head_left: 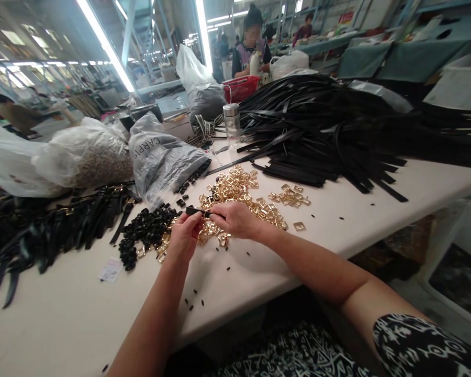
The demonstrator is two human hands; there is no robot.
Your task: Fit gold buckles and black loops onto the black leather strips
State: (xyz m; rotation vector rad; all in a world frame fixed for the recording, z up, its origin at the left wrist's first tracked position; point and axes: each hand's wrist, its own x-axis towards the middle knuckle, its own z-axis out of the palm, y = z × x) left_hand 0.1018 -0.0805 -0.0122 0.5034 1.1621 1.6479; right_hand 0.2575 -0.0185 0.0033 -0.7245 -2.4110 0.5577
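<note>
A short black strap piece (pixel 194 210) is held between my two hands, above the table. My left hand (pixel 185 234) pinches its left end with thumb and fingers. The fingers of my right hand (pixel 237 219) are closed on the strap's other end. Just behind and below the hands lies a heap of gold buckles (pixel 231 186). To the left of my left hand is a pile of small black loops (pixel 147 230). A few gold buckles lie apart (pixel 290 196) to the right of my right hand. Whether a buckle is on the strap is too small to tell.
Black straps (pixel 310 125) are heaped at the back right. Finished-looking straps with buckles (pixel 74 220) cover the left. A grey bag (pixel 160 157), a glass bottle (pixel 232 128) and a red basket (pixel 241 88) stand behind. The white table's (pixel 259 283) front edge is near me; a person sits opposite.
</note>
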